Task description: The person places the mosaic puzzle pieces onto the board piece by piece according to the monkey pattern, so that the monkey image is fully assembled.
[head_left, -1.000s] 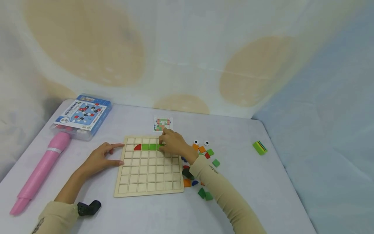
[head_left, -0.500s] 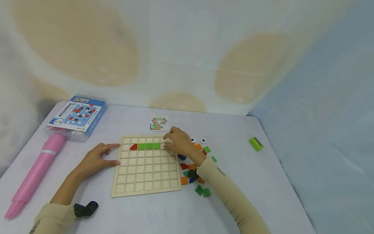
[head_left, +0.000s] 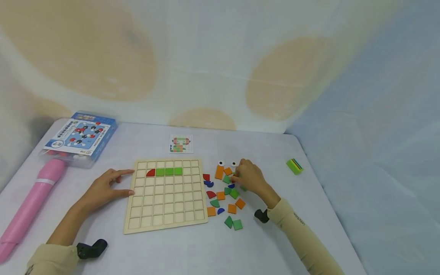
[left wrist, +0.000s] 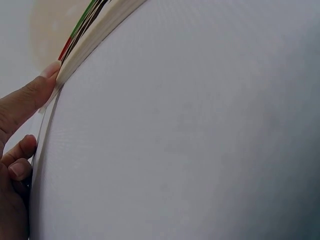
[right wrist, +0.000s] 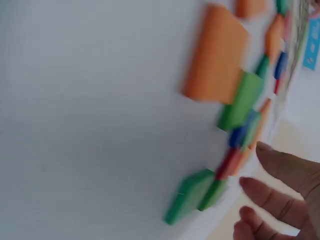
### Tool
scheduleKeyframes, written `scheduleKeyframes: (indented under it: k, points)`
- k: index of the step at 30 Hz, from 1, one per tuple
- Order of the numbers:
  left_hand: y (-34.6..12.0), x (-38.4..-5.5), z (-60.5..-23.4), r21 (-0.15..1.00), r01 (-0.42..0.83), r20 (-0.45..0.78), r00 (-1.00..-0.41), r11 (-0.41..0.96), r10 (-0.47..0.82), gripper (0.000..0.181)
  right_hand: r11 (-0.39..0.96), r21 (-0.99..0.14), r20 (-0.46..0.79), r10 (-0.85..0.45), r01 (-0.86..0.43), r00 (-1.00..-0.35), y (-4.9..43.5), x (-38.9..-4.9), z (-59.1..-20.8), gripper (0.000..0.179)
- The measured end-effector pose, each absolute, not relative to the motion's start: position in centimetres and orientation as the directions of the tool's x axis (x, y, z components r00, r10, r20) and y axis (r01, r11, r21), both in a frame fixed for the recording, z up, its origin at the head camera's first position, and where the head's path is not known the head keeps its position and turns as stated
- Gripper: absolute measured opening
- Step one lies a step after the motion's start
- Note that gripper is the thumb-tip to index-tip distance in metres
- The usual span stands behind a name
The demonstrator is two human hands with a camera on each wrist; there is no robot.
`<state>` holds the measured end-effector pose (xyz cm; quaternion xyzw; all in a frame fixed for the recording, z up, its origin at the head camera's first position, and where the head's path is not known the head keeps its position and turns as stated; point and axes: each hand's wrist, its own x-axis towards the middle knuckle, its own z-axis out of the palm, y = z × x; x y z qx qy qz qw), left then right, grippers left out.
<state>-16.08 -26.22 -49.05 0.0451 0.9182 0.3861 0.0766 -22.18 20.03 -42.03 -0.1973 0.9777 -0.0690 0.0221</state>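
A wooden grid board (head_left: 168, 197) lies in the middle of the table. In its second row from the top sit a red quarter-round piece (head_left: 151, 173) and a line of three green squares (head_left: 169, 172). My left hand (head_left: 104, 187) touches the board's left edge with extended index finger and thumb, the other fingers bent. Over the loose coloured pieces right of the board hovers my right hand (head_left: 251, 176). In the right wrist view its thumb (right wrist: 282, 162) and fingers are apart, with nothing visible between them; a red piece (right wrist: 229, 162) lies near them.
Behind the board lies a small pattern card (head_left: 181, 144). Two round eye pieces (head_left: 221, 163) are by the loose pieces. A boxed molecule set (head_left: 82, 135) and a pink cylinder (head_left: 34, 206) line the left side. A green block (head_left: 294, 166) stands far right.
My right hand has withdrawn from the board's second row to the loose pieces on the right, leaving the third green square in view. My left hand stays at the board's edge.
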Motion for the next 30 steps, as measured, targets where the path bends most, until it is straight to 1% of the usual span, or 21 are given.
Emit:
scheduleKeyframes:
  k: [3, 8, 11, 15, 17, 20, 23, 26, 30]
  points:
    - [-26.3, -16.1, -49.0, 0.719, 0.031, -0.098, -0.985, 0.695, 0.145, 0.081, 0.927, -0.104, -0.024, -0.365, -0.361, -0.931, 20.1, -21.6, -42.5, 0.031]
    - [-26.3, -16.0, -49.2, 0.721, 0.03, -0.098, -0.985, 0.692, 0.145, 0.082, 0.945, -0.089, -0.024, -0.319, -0.316, -0.947, 19.9, -21.3, -42.8, 0.028]
    - [-26.3, -16.0, -49.3, 0.721, 0.031, -0.096, -0.985, 0.693, 0.145, 0.082, 0.941, -0.099, -0.01, -0.327, -0.325, -0.945, 19.9, -21.2, -43.0, 0.023]
    - [-26.4, -16.0, -49.1, 0.718, 0.038, -0.09, -0.985, 0.695, 0.146, 0.081, 0.939, -0.107, 0.0, -0.33, -0.328, -0.944, 19.9, -21.4, -43.2, 0.012]
    - [-26.4, -16.0, -49.0, 0.719, 0.039, -0.088, -0.985, 0.694, 0.146, 0.081, 0.942, -0.113, 0.003, -0.317, -0.316, -0.948, 19.8, -21.4, -43.2, 0.01]
    - [-26.4, -16.0, -48.9, 0.718, 0.042, -0.082, -0.986, 0.694, 0.144, 0.08, 0.943, -0.138, -0.002, -0.307, -0.304, -0.952, 19.7, -21.5, -43.1, 0.013]
    - [-26.5, -16.0, -48.9, 0.718, 0.042, -0.078, -0.987, 0.695, 0.14, 0.08, 0.934, -0.166, -0.004, -0.323, -0.318, -0.946, 19.5, -21.7, -43.1, 0.02]
    - [-26.5, -16.0, -49.1, 0.717, 0.042, -0.079, -0.987, 0.696, 0.14, 0.08, 0.922, -0.16, -0.015, -0.36, -0.353, -0.933, 19.4, -21.9, -43.0, 0.023]
    - [-26.4, -16.0, -49.3, 0.714, 0.04, -0.081, -0.987, 0.699, 0.138, 0.081, 0.91, -0.128, -0.023, -0.399, -0.393, -0.917, 19.4, -22.3, -42.9, 0.022]
